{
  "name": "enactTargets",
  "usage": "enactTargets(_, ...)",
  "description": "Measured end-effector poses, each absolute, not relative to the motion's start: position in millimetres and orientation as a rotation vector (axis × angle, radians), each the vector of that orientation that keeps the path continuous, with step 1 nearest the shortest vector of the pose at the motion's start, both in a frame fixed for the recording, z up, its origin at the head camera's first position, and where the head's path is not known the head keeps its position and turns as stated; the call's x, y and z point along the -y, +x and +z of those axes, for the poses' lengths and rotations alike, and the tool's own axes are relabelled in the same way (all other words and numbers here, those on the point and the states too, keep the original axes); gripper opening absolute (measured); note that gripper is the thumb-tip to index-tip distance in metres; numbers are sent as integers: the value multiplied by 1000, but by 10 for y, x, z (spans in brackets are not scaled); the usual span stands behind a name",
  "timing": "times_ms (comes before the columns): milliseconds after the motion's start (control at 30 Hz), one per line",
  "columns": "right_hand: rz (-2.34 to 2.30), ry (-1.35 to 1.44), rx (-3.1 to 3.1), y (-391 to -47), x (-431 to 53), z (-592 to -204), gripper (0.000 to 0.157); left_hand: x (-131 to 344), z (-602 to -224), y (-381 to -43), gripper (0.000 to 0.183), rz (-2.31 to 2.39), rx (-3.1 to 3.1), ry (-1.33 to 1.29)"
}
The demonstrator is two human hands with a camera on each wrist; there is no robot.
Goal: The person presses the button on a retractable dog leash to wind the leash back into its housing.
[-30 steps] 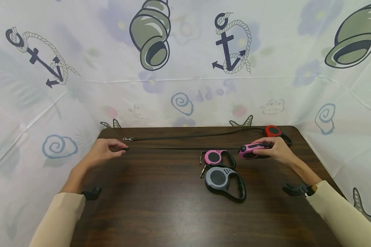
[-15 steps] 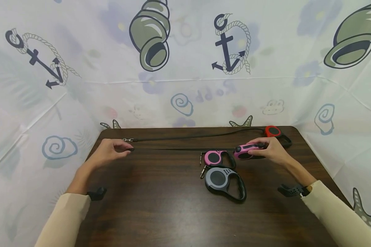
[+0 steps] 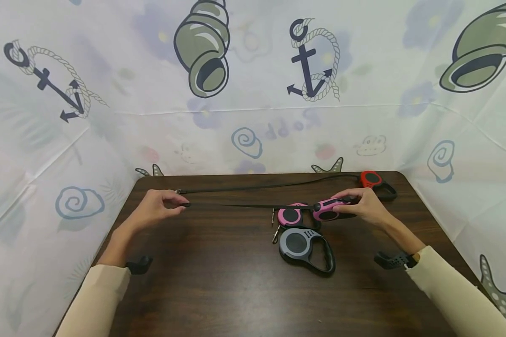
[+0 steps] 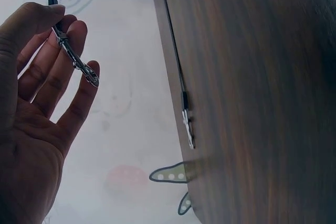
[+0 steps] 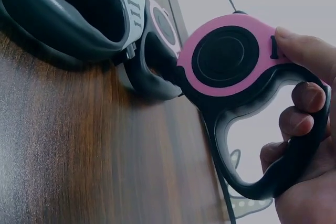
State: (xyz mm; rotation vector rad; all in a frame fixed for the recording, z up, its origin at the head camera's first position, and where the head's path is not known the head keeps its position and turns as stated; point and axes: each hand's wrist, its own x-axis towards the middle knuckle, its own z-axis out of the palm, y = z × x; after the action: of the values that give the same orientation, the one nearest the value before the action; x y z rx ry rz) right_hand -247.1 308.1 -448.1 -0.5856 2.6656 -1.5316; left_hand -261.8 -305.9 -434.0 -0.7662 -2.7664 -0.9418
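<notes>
My right hand (image 3: 364,206) grips the black loop handle of a pink retractable dog leash (image 3: 326,209). In the right wrist view the fingers curl through the loop, and the thumb rests by the black button (image 5: 274,47). A dark strap (image 3: 257,206) runs from this leash across to my left hand (image 3: 162,205), drawn nearly straight. The left wrist view shows my left thumb and fingers pinching the strap's end, where a metal snap hook (image 4: 76,59) hangs over the fingers. Below the held leash lie a second pink leash (image 3: 290,216) and a grey leash (image 3: 297,242).
A red retractable leash (image 3: 370,178) lies at the table's back right, its strap (image 3: 253,188) stretched left along the back edge. Snap hooks of the two lying leashes stick out to their left. Patterned cloth (image 3: 253,70) surrounds the brown table (image 3: 219,290) at back and sides.
My left hand has moved right with the strap's end, and my right hand has moved left with the pink leash. The strap between them is shorter; the held leash now overlaps the lying pink one.
</notes>
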Motion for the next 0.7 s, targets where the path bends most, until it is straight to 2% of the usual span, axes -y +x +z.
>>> enactTargets(700, -1571, -592, -2629, -2473, -2934, -4461, 30, 2787, -4300, -2632, 21, -1013, 2712, -865)
